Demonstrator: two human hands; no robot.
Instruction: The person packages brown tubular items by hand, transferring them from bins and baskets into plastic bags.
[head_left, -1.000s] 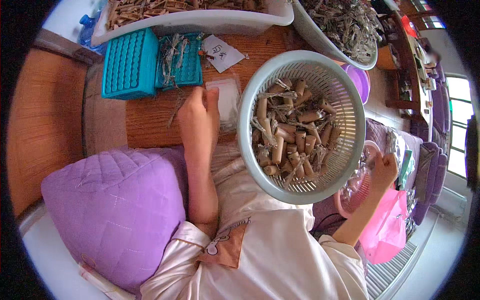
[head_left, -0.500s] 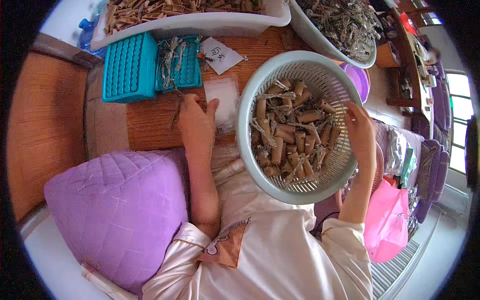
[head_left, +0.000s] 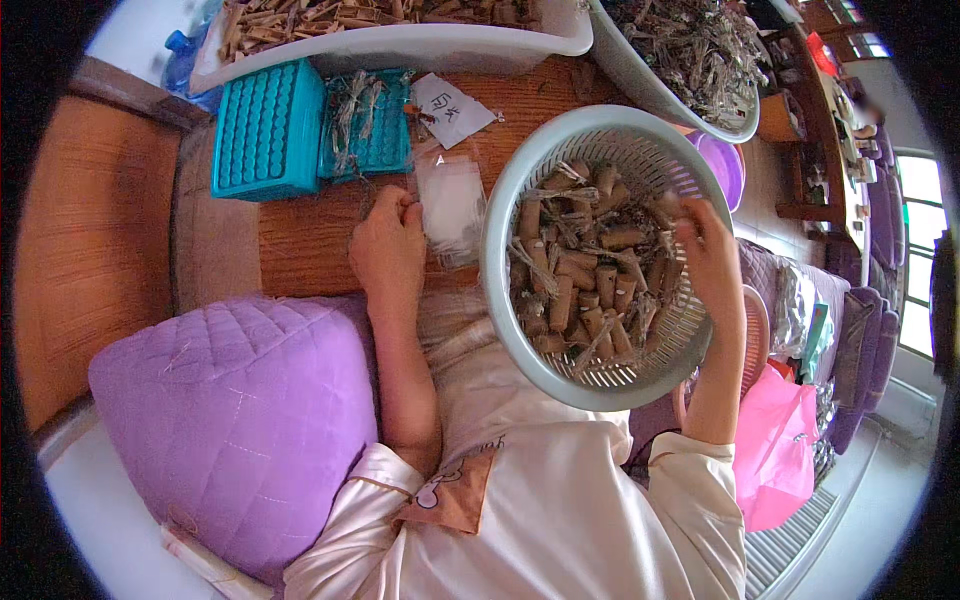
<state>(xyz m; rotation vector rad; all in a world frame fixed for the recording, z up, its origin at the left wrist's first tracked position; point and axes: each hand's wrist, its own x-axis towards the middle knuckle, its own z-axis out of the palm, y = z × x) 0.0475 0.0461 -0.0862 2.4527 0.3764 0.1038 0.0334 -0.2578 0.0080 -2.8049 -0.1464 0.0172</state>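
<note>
A grey-green slotted plastic basket (head_left: 520,340) rests on my lap, holding many short brown tubes (head_left: 575,272) and thin, clear-and-dark stringy bundles. Inside its right side is my right hand (head_left: 712,265), fingers bent, the tips smeared by motion around one brown tube (head_left: 664,208). My left hand (head_left: 390,250) is over the wooden table's near edge with its fingers curled in; whatever they hold is hidden. Just beyond it, stringy bundles (head_left: 355,115) lie on a low teal tray (head_left: 390,150). Clear plastic bags (head_left: 452,205) lie to the right of that hand.
A taller teal block of stacked trays (head_left: 265,130) stands at the left. Behind are a white tub (head_left: 440,42) of brown pieces and a grey tub (head_left: 735,128) of stringy bundles. A paper note (head_left: 452,112) lies on the table. A purple cushion (head_left: 235,420) is at my left.
My right hand has moved leftward into the basket, reaching a tube. My left hand's thumb and fingers have drawn together. The view has shifted slightly.
</note>
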